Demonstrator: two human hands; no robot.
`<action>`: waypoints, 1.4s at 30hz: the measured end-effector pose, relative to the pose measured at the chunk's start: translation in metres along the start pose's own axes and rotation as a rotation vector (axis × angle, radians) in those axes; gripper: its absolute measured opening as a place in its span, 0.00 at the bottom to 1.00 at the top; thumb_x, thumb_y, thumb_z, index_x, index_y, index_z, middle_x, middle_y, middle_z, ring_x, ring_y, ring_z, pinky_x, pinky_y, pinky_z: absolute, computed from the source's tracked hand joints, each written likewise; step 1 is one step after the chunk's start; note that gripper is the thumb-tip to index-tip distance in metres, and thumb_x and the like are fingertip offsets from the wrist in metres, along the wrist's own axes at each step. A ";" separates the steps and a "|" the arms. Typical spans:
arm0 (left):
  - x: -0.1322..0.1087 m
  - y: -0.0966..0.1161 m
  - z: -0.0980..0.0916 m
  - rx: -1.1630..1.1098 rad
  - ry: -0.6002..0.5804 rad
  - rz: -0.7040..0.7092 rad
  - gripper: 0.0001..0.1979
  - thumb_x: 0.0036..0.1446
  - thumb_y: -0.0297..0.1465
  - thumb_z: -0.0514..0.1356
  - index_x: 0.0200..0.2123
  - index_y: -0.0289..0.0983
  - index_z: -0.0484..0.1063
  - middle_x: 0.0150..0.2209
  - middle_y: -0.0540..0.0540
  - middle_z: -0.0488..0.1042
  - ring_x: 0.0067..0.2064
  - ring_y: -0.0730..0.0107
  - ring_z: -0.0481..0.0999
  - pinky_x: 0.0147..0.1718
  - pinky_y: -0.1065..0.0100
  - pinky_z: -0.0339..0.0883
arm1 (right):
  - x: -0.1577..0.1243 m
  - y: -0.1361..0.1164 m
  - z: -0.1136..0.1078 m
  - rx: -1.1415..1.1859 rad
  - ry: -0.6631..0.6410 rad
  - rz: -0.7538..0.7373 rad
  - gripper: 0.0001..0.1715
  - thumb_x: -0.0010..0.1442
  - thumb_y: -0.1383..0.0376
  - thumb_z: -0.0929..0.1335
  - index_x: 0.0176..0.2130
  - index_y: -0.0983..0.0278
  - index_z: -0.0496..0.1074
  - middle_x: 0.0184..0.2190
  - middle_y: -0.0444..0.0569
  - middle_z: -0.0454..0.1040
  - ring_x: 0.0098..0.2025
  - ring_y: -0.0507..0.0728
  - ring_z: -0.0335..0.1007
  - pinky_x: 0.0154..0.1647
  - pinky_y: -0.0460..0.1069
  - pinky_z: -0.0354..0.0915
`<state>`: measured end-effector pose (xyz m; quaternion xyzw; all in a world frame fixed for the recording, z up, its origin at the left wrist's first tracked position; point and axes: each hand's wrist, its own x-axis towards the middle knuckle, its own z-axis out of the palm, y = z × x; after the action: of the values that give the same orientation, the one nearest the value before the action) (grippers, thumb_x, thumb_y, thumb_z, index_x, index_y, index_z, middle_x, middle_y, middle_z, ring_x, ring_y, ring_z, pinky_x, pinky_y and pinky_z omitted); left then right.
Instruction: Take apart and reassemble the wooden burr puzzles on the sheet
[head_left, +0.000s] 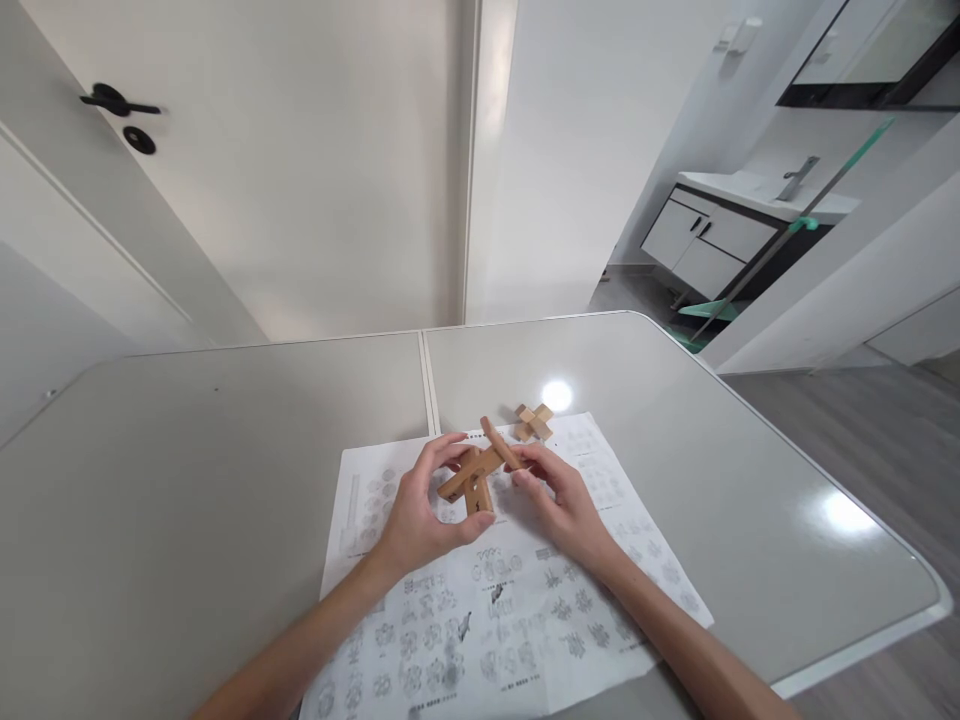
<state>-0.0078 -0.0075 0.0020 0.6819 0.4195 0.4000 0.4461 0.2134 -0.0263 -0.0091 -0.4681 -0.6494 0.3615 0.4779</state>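
Between my two hands is a partly joined set of notched wooden puzzle pieces (474, 478), held above a printed sheet (517, 620). My left hand (422, 510) grips the pieces from the left, with its thumb under the lower end and its fingers behind. A slim wooden puzzle stick (498, 441) slants across the top of the others. My right hand (556, 497) pinches its lower right end between thumb and fingers. Dark marks show on some of the wood. Whether the stick is locked into the other pieces I cannot tell.
A small cross-shaped wooden puzzle (534, 422) sits at the sheet's top edge, just beyond my right hand. The sheet carries rows of small diagrams. Underneath is a grey folding table (187, 520) with a centre seam. A white door (300, 150) stands behind it.
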 end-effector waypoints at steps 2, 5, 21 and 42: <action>0.001 -0.001 -0.001 -0.049 0.013 -0.042 0.38 0.51 0.43 0.72 0.62 0.43 0.63 0.58 0.37 0.76 0.58 0.48 0.75 0.58 0.49 0.67 | 0.000 0.002 -0.001 -0.001 0.069 0.061 0.17 0.73 0.53 0.65 0.53 0.58 0.75 0.44 0.51 0.80 0.43 0.60 0.75 0.44 0.55 0.71; 0.005 -0.003 -0.004 -0.205 0.049 -0.120 0.35 0.56 0.49 0.68 0.62 0.42 0.65 0.57 0.36 0.77 0.56 0.47 0.77 0.54 0.51 0.68 | 0.000 0.006 0.000 -0.026 0.125 0.118 0.18 0.72 0.52 0.66 0.52 0.60 0.75 0.42 0.52 0.79 0.39 0.59 0.75 0.39 0.53 0.72; 0.018 -0.001 -0.008 -0.738 0.230 -0.132 0.32 0.67 0.58 0.48 0.46 0.35 0.71 0.42 0.36 0.83 0.32 0.58 0.79 0.27 0.62 0.71 | -0.001 0.014 0.003 -0.448 -0.015 -0.076 0.14 0.76 0.58 0.62 0.54 0.60 0.72 0.45 0.55 0.78 0.44 0.63 0.75 0.46 0.58 0.73; 0.015 0.001 -0.006 -0.636 0.281 -0.146 0.31 0.64 0.61 0.51 0.51 0.40 0.68 0.47 0.40 0.81 0.15 0.79 0.62 0.11 0.71 0.47 | -0.003 0.018 0.003 -0.555 -0.200 -0.271 0.15 0.75 0.62 0.65 0.58 0.58 0.72 0.48 0.55 0.74 0.48 0.64 0.71 0.48 0.62 0.74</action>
<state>-0.0083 0.0078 0.0071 0.4153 0.3789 0.5674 0.6016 0.2152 -0.0237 -0.0274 -0.4518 -0.8234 0.1480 0.3098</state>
